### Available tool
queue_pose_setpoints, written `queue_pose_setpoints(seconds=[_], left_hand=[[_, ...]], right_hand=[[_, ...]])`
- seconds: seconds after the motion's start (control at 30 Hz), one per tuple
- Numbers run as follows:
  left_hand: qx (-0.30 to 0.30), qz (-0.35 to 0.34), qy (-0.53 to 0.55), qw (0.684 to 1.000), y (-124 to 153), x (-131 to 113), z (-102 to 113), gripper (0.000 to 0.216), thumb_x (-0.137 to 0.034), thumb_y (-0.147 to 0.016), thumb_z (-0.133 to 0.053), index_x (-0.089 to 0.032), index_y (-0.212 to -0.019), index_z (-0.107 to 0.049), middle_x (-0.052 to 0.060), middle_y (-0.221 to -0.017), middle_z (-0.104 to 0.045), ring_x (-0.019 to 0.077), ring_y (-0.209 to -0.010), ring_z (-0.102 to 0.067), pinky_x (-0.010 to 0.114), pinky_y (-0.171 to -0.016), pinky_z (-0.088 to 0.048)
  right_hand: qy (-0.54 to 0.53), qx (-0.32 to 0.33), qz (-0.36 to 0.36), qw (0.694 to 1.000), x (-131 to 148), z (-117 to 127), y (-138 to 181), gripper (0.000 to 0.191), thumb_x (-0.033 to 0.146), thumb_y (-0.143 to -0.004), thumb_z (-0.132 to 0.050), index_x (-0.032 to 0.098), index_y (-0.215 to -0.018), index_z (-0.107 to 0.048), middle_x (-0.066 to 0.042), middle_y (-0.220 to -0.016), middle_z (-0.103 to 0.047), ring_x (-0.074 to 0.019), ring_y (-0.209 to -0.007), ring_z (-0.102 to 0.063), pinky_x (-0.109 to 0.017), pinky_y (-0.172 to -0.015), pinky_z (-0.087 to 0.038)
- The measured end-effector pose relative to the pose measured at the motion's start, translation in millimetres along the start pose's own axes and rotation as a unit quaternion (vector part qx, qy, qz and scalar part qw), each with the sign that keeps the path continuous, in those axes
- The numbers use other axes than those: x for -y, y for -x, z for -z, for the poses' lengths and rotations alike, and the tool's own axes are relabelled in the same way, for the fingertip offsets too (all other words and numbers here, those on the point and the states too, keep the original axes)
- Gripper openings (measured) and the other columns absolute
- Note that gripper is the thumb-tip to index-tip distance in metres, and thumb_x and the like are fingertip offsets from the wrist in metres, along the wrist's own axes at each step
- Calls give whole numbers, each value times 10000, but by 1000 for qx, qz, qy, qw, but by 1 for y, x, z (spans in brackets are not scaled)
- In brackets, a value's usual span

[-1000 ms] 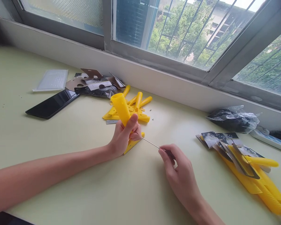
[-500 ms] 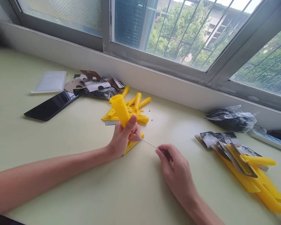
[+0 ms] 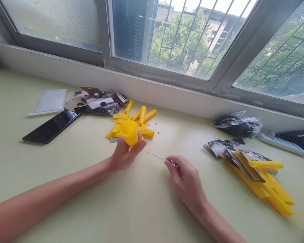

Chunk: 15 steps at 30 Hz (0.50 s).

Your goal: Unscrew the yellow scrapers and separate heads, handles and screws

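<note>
My left hand [image 3: 128, 153] is closed around a yellow plastic scraper [image 3: 129, 133], its hollow handle end tilted toward me; the rest of it is hidden by the hand. Just beyond lies a pile of yellow scrapers [image 3: 142, 116], several of them, with a bit of metal blade showing at the near edge. In my right hand [image 3: 186, 179] is a thin screwdriver [image 3: 157, 156], held by its dark handle. Its shaft points left toward the left hand, and the tip stands free in the air, apart from the scraper.
Packaged yellow scrapers [image 3: 263, 179] with card labels lie at the right, behind them a black item in clear plastic [image 3: 239, 125]. A black phone [image 3: 50, 127], a clear plastic case [image 3: 49, 102] and torn packaging [image 3: 98, 103] sit at the left. Small screws [image 3: 158, 133] lie near the pile.
My left hand has turned the scraper so its handle end faces me, and drawn it off the screwdriver tip. The right hand keeps hold of the screwdriver. The view has shifted slightly.
</note>
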<state>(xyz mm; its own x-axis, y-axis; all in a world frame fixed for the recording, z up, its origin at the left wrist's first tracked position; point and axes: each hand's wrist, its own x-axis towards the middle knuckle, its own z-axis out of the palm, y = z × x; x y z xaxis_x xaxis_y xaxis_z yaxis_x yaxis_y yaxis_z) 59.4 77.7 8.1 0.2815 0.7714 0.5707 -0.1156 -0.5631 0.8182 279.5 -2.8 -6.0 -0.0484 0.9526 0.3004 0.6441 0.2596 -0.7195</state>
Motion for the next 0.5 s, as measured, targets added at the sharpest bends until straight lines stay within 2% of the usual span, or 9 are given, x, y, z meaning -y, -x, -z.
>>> queue_pose_setpoints(seconds=[0.07,0.13,0.2,0.23,0.3,0.43,0.5], left_hand=[[117,-33,-123,985,-3,1,7,313,-415,-915,-627,-214,-754,-449,-45,-628,-447,102,-518,-359,269,-516,-289],[247,-76,-233,938,-5,3,12,302,-362,-848,-670,-222,-752,-420,-47,-628,-460,109,-514,-372,271,-492,-258],[329,-128,-312,882,-6,6,15,302,-340,-827,-645,-232,-738,-377,-44,-612,-442,127,-518,-370,289,-488,-222],[349,-147,-336,863,-7,6,15,297,-338,-829,-624,-236,-736,-362,-39,-607,-437,137,-523,-371,296,-492,-215],[359,-161,-358,847,-7,7,15,286,-336,-839,-601,-240,-745,-349,-31,-613,-448,148,-530,-384,300,-499,-223],[376,-169,-373,831,-9,4,16,307,-342,-854,-607,-238,-745,-339,-24,-618,-471,154,-542,-411,299,-517,-242],[377,-167,-363,836,-10,4,17,316,-351,-859,-606,-239,-737,-337,-27,-608,-464,155,-539,-413,302,-519,-238]], right_hand=[[-1,4,-8,1000,-1,1,-1,189,355,-1020,-523,240,-949,-656,-20,-889,-668,-163,-705,-559,-288,-626,-440],[5,4,-12,1000,-4,1,-2,187,357,-1016,-527,242,-949,-659,-21,-899,-678,-170,-714,-559,-293,-637,-446],[20,-1,-12,1000,-6,1,-3,183,357,-1012,-529,244,-947,-658,-21,-900,-684,-178,-722,-557,-301,-657,-451],[28,-3,-12,1000,-7,2,-3,183,357,-1012,-528,245,-946,-658,-21,-897,-686,-181,-723,-557,-305,-667,-453],[38,-4,-12,999,-9,2,-3,186,354,-1013,-523,246,-943,-657,-21,-892,-690,-185,-725,-560,-309,-679,-456],[51,6,-3,999,-8,2,-3,198,351,-1015,-517,242,-929,-657,-23,-897,-702,-184,-723,-567,-313,-688,-460],[57,8,-1,998,-7,3,-3,204,352,-1016,-517,238,-926,-660,-27,-895,-707,-182,-714,-569,-315,-685,-463]])
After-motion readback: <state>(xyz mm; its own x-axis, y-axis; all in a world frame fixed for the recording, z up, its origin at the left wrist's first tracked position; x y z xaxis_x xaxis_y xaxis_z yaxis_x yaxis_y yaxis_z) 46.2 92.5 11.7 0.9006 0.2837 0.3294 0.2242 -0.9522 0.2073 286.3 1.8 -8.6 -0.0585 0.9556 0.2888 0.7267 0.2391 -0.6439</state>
